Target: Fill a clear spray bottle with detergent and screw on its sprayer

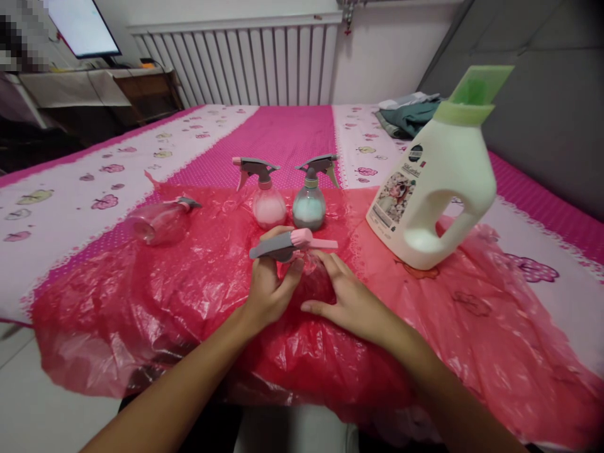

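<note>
A small clear spray bottle (309,280) stands on a red plastic sheet (165,302) in front of me. Its grey and pink trigger head (290,243) sits on top. My left hand (268,283) is closed around the trigger head and the bottle's neck. My right hand (346,296) cups the bottle's body from the right. Behind stand a pink spray bottle (265,195) and a green spray bottle (310,195), both upright. Another clear bottle (160,220) lies on its side at the left.
A large white detergent jug (434,182) with a green cap stands at the right on the sheet. The sheet covers a pink patterned bed (94,182). Folded clothes (406,116) lie at the far right. A radiator (245,63) and a desk with a monitor (82,28) are behind.
</note>
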Available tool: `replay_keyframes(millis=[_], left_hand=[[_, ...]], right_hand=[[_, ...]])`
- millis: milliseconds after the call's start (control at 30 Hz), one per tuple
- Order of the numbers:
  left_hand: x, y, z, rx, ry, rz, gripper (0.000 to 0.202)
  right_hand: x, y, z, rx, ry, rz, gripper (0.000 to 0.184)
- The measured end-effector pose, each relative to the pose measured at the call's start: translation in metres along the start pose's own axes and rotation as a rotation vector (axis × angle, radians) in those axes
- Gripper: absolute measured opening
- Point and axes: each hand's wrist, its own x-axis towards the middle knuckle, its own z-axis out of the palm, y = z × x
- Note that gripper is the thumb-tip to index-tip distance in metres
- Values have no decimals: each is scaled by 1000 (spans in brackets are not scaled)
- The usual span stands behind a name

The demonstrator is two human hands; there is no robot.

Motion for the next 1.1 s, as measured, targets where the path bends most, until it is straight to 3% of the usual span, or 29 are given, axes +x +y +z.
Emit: replay_keyframes(millis=[133, 333, 533, 767, 900, 1100], left_hand=[[-2, 0, -1, -50, -35, -47, 25], [-5, -5, 0, -202, -171, 5, 30], [-4, 0, 2, -121, -122, 2, 25], [2, 1, 3, -2, 36, -17, 19], [1, 2, 4, -56, 37, -90, 25], [-4, 2, 6, -169, -68, -148, 33]], right_hand=[[1, 1, -1, 9, 9, -51, 85], [-1, 3, -1, 45, 24, -70, 78], [-1, 2, -1, 33, 15, -47, 78], [0, 2, 0, 9, 5, -7, 81], [0, 0, -2, 35, 17, -53, 77], [1, 0, -2, 53, 18, -38, 75]])
